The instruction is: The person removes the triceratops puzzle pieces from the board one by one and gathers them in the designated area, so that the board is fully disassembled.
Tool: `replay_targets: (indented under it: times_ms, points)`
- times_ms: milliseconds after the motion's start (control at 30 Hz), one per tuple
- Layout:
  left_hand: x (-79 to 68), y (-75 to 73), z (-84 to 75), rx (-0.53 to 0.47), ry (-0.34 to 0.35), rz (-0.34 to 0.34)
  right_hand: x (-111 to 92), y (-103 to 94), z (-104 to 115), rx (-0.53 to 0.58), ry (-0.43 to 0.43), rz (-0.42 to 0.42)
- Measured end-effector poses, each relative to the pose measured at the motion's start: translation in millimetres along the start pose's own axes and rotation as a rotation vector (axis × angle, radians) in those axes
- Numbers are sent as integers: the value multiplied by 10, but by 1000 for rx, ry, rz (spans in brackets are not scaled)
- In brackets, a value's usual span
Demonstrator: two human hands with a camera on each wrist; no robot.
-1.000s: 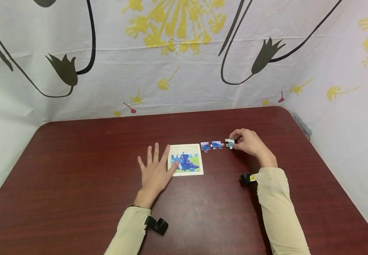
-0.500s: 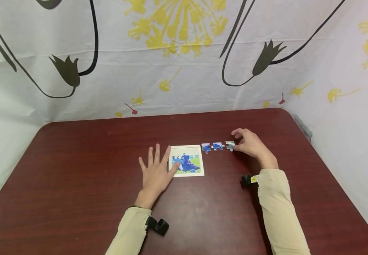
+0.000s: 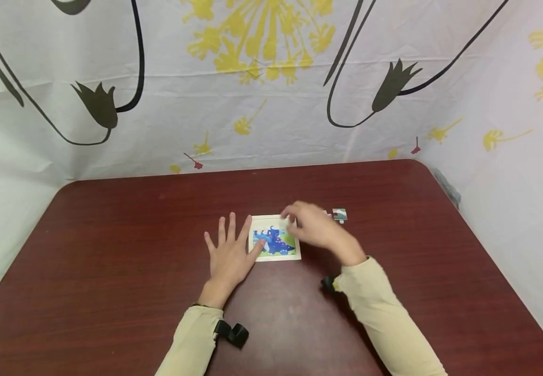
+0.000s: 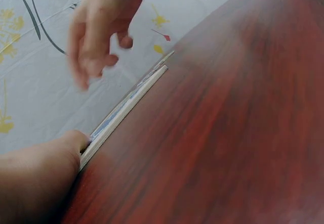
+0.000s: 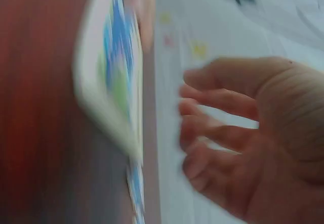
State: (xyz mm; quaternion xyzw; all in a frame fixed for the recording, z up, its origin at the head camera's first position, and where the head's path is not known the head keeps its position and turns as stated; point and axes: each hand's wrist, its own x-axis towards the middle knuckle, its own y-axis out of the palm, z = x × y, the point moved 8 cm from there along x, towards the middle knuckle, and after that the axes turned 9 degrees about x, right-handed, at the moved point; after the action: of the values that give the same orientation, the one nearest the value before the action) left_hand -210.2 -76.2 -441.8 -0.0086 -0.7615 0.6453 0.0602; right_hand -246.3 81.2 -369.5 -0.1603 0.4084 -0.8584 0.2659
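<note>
A jigsaw puzzle in a pale frame point(image 3: 276, 258) lies flat on the table, showing a blue dinosaur picture with a bare strip along the top. My left hand point(image 3: 229, 261) rests with spread fingers at its left side, the thumb over the picture. Above the frame's upper right corner is my right hand point(image 3: 316, 227), blurred, fingers loosely bent. In the right wrist view no piece shows between the fingers of that hand point(image 5: 228, 128). One loose puzzle piece point(image 3: 340, 214) lies to the right of the frame. My right hand covers most of the other loose pieces.
The dark red wooden table point(image 3: 135, 261) reaches back to a white patterned cloth point(image 3: 271, 141) hanging behind it. Black wrist cameras stick out beside both sleeves point(image 3: 191, 334), low over the tabletop.
My right hand has left the rightmost loose piece and swung left to the frame's upper right corner. That piece stays on the table. My left hand has kept its place.
</note>
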Motion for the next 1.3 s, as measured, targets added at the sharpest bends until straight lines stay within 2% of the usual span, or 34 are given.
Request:
replay_targets:
  times_ms: [67, 133, 367, 600, 800, 1300]
  points:
    - [-3, 7, 2, 8, 2, 9, 47, 215, 113, 7, 7, 97]
    - [-3, 11, 5, 20, 2, 15, 83, 358, 176, 0, 21, 144]
    - [-8, 11, 12, 29, 2, 13, 147, 524, 211, -92, -21, 129]
    - [-16, -26, 0, -1, 21, -13, 144, 544, 167, -64, -24, 140]
    - [-17, -10, 9, 3, 18, 23, 150, 538, 155, -37, -28, 146]
    - [-16, -3, -1, 39, 27, 50, 156, 529, 169, -10, -61, 144]
